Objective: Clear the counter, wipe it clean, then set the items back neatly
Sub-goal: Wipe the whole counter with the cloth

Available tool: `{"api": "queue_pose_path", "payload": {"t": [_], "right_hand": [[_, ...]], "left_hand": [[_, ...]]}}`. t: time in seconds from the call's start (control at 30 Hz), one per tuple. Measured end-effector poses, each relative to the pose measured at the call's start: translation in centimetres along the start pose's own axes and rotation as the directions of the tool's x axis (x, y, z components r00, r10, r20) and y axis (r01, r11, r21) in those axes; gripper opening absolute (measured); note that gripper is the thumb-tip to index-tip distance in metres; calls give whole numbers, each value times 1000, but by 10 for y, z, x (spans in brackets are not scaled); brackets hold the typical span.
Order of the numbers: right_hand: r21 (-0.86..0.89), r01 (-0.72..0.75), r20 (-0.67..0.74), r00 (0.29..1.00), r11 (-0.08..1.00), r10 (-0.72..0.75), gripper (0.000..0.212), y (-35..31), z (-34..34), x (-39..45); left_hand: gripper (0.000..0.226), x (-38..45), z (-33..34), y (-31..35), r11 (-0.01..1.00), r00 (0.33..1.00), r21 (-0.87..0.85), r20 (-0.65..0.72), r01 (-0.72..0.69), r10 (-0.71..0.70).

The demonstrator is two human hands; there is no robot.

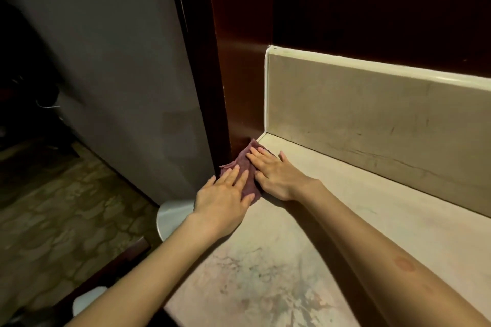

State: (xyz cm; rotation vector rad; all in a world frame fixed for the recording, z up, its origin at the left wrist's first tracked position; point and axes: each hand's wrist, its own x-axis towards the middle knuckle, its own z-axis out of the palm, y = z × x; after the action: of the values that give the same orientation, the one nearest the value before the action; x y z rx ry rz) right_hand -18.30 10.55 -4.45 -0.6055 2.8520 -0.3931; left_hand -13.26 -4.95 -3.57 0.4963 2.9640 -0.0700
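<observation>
1. Counter, a pale marbled stone slab filling the lower right of the frame, carries nothing but a small folded mauve terry cloth, so the clearing step looks finished as far as the view reaches
2. The cloth lies at the middle of the frame, in the counter's far left corner, touching the dark reddish-brown wooden side panel and close to the beige upstand that runs along the back edge
3. The left hand lies flat on the near part of the cloth, fingers straight and spread, pressing down rather than gripping
4. The right hand lies flat on the far part of the cloth, fingers extended toward the corner, thumb resting on the bare counter beside it; it too presses and grasps nothing
5. Judged from this, the wiping step is under way, with the corner being worked; whether the rest of the slab has been wiped cannot be told, though faint veining or stains show at the bottom centre
6. Setting the items back remains to be done; none of them are in view
7. A grey appliance side fills the upper left, and a round white stool top sits just below the counter's left edge
</observation>
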Motion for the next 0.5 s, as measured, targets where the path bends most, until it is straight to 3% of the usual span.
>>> {"api": "queue_pose_path", "payload": {"t": [0.5], "right_hand": [[-38,-5,-54,999,999,3,54,-94,50,-46]], "left_hand": [[61,-100,27,-62,995,996,-78,-70,-67,62]]}}
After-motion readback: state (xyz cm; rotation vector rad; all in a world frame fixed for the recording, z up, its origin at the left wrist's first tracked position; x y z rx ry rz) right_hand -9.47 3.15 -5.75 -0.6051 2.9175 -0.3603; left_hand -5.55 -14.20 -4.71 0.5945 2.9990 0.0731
